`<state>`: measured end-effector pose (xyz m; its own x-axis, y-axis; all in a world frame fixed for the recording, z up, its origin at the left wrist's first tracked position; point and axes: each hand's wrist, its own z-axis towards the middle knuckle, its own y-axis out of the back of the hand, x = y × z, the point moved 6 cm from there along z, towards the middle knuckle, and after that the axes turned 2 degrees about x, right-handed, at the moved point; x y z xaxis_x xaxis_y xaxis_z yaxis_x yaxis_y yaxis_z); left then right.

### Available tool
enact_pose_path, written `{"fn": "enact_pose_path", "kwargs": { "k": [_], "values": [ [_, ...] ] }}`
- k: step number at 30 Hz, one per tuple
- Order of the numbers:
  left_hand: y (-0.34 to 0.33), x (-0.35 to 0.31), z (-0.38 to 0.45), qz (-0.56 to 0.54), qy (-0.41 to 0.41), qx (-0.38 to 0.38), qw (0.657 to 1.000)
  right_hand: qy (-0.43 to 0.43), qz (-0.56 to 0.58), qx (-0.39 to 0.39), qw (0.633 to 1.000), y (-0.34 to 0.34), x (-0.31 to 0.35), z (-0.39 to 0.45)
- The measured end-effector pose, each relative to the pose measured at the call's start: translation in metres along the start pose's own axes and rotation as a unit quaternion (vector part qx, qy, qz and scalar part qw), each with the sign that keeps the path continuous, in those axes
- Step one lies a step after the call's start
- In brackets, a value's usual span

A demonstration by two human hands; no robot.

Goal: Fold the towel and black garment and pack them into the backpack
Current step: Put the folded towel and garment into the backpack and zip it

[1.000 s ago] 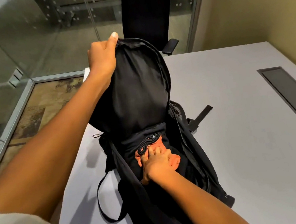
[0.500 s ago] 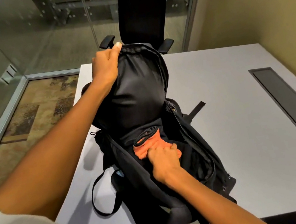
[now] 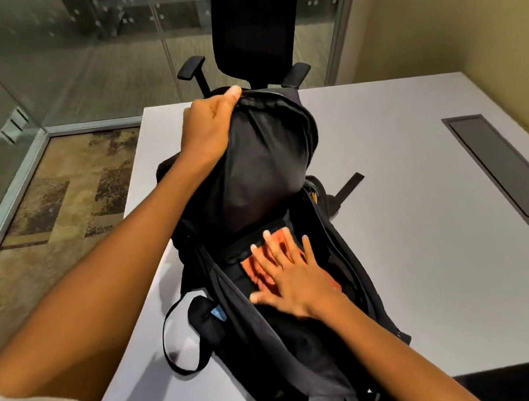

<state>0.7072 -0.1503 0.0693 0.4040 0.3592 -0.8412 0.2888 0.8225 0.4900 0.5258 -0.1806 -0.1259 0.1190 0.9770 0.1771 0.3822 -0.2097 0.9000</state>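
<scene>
A black backpack (image 3: 290,352) lies open on the grey table (image 3: 430,208), its bottom hanging over the near edge. My left hand (image 3: 210,129) grips the top rim of the backpack's lifted flap (image 3: 269,172) and holds it up. Inside the main compartment lies an orange towel (image 3: 253,268), mostly covered by my right hand (image 3: 288,272), which rests flat on it with fingers spread. A black fabric band (image 3: 255,236) lies just beyond the towel; I cannot tell whether it is the black garment or the backpack's lining.
A black office chair (image 3: 255,21) stands behind the table's far edge. A dark cable hatch (image 3: 507,168) is set into the table at the right. A shoulder strap loop (image 3: 182,345) trails left of the backpack. Glass walls and patterned carpet lie to the left.
My right hand went from gripping the orange towel with curled fingers to lying flat on it with fingers spread. The towel sits lower and flatter in the backpack. My left hand kept holding the flap.
</scene>
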Motion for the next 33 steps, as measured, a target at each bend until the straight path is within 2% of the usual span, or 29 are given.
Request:
{"fn": "enact_pose_path", "kwargs": {
  "k": [3, 8, 11, 12, 14, 16, 18, 20, 21, 23, 24, 25, 26, 28, 30, 33],
  "values": [
    [0.005, 0.006, 0.003, 0.002, 0.013, -0.008, 1.0, -0.031, -0.027, 0.088, 0.995, -0.04, -0.007, 0.016],
    [0.0, 0.012, 0.004, 0.024, 0.011, -0.018, 1.0, -0.047, -0.045, 0.124, 0.99, -0.054, -0.007, 0.03],
    [0.0, 0.017, 0.007, 0.02, 0.021, -0.022, 0.999, -0.029, -0.001, 0.147, 0.989, -0.042, -0.008, 0.027],
    [0.001, 0.019, 0.008, 0.016, 0.023, -0.023, 0.999, -0.016, 0.0, 0.129, 0.992, -0.03, -0.011, 0.024],
    [0.0, 0.019, 0.01, 0.01, 0.023, -0.024, 0.999, 0.026, -0.07, 0.048, 0.996, -0.004, -0.023, 0.017],
    [-0.001, 0.019, 0.011, 0.011, 0.025, -0.027, 0.999, 0.087, -0.177, -0.049, 0.979, 0.017, -0.039, 0.003],
    [-0.004, 0.02, 0.012, 0.013, 0.026, -0.027, 0.999, 0.132, -0.22, -0.11, 0.96, 0.029, -0.059, -0.019],
    [-0.005, 0.024, 0.013, 0.017, 0.033, -0.025, 0.999, 0.154, -0.218, -0.114, 0.957, 0.036, -0.076, -0.038],
    [-0.004, 0.025, 0.013, 0.015, 0.034, -0.022, 0.999, 0.153, -0.194, -0.092, 0.964, 0.039, -0.083, -0.048],
    [-0.004, 0.026, 0.013, 0.006, 0.033, -0.018, 0.999, 0.156, -0.127, -0.102, 0.974, 0.05, -0.092, -0.064],
    [-0.003, 0.025, 0.013, 0.005, 0.03, -0.018, 0.999, 0.155, -0.042, -0.107, 0.981, 0.058, -0.094, -0.068],
    [-0.002, 0.025, 0.012, 0.007, 0.026, -0.017, 0.999, 0.147, 0.09, -0.118, 0.978, 0.069, -0.095, -0.072],
    [0.0, 0.024, 0.012, 0.007, 0.024, -0.018, 1.0, 0.12, 0.245, -0.14, 0.952, 0.082, -0.099, -0.075],
    [0.004, 0.024, 0.012, -0.001, 0.022, -0.022, 1.0, 0.048, 0.471, -0.181, 0.862, 0.099, -0.114, -0.072],
    [0.008, 0.027, 0.012, -0.009, 0.028, -0.037, 0.999, 0.011, 0.549, -0.206, 0.81, 0.11, -0.121, -0.062],
    [0.012, 0.028, 0.015, -0.013, 0.04, -0.058, 0.997, -0.001, 0.577, -0.214, 0.788, 0.116, -0.128, -0.039]
  ]
}}
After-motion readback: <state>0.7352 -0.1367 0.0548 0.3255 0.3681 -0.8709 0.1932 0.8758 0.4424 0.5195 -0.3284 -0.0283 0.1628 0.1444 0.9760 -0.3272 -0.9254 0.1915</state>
